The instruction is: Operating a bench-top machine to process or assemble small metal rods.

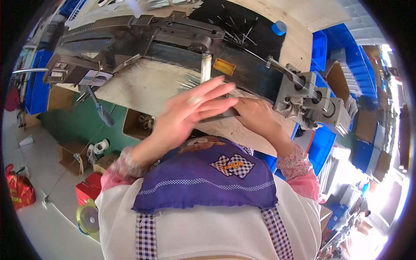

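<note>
My left hand [184, 113] is raised over the bench with its fingers stretched out to the right, slightly blurred and holding nothing visible. Just beside its fingertips, my right hand [260, 116] rests low at the near side of the bench, fingers bent inward. Its fingertips are partly covered by the left hand, so what they hold is hidden. Thin metal pins [187, 82] lie in a pile behind the left hand. Above them stands a light metal post [206, 67] under the head of a dark metal machine [177, 32].
A yellow block [224, 66] lies beyond the post. A metal shaft assembly [305, 89] stands at the right of the bench. Loose pins [245, 35] and a blue round cap [279, 28] sit at the back. Blue bins [320, 51] stand at right; a cardboard box [71, 154] is on the floor.
</note>
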Available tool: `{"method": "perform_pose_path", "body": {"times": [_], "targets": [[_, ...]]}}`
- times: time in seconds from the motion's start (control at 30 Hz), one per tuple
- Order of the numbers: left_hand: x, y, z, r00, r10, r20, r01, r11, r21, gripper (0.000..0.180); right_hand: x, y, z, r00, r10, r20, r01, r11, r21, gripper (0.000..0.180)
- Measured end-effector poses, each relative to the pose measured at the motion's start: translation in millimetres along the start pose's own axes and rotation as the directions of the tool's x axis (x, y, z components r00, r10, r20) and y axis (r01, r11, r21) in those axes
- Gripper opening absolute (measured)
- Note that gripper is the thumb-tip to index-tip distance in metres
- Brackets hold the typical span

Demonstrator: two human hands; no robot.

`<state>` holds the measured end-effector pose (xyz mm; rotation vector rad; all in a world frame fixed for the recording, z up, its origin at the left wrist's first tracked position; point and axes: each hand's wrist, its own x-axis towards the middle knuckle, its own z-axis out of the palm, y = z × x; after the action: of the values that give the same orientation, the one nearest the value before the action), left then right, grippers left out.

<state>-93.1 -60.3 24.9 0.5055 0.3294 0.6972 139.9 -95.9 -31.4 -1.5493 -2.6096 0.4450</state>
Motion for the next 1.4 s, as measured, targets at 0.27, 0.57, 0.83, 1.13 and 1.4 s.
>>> {"method": "perform_pose_path", "body": {"times": [0.27,0.57,0.83,1.13,1.4], "targets": [[-182,90,-193,0.349,0.932,-0.095,0.774,-0.230,0.590,0.085,-16,-1,-22,0.963,0.212,-0.167,-0.055,0.759,0.648,0.018],[-163,63,-172,0.162,0.937,-0.310,0.871,0.012,0.491,0.085,-52,-5,-56,0.566,0.643,-0.516,0.026,0.612,0.791,0.004],[-30,7,20,0.989,0.081,0.125,-0.139,0.203,0.969,0.028,-3,-63,-87,0.788,0.283,-0.546,0.250,0.663,0.705,0.010],[6,-7,-43,0.973,0.178,-0.145,-0.016,0.683,0.730,0.022,18,10,-117,0.803,0.157,-0.574,-0.053,0.980,0.193,0.011],[17,21,44,0.998,-0.047,-0.031,0.048,0.998,0.034,0.025,41,14,-98,0.870,-0.007,-0.493,-0.027,0.998,-0.063,0.027]]}}
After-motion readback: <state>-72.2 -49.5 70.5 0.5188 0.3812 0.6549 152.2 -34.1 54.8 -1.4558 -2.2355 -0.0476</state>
